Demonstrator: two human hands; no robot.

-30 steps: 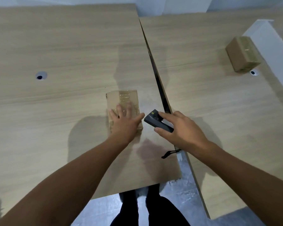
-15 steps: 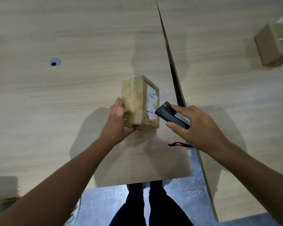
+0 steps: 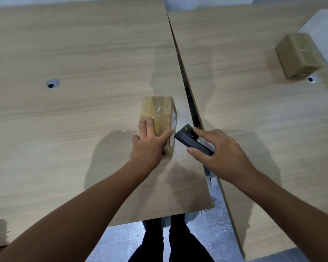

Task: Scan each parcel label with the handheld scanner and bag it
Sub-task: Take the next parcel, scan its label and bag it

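A small taped cardboard parcel (image 3: 159, 114) stands on its side on the left wooden table (image 3: 74, 110), its white label (image 3: 173, 125) facing right. My left hand (image 3: 150, 142) grips the parcel's near end from above. My right hand (image 3: 218, 150) holds a dark handheld scanner (image 3: 187, 138), its nose pointing at the label from a few centimetres away. A second taped parcel (image 3: 297, 54) lies far right on the right table (image 3: 254, 120).
A narrow gap (image 3: 189, 99) runs between the two tables. A cable hole (image 3: 52, 84) sits in the left table and another (image 3: 311, 79) by the far parcel. A white partition (image 3: 324, 31) stands at the right. My legs and grey floor (image 3: 206, 233) show below.
The parcel went from lying flat to tilted up on its side, label turned toward the scanner. My right hand kept the scanner beside it, now closer to the label.
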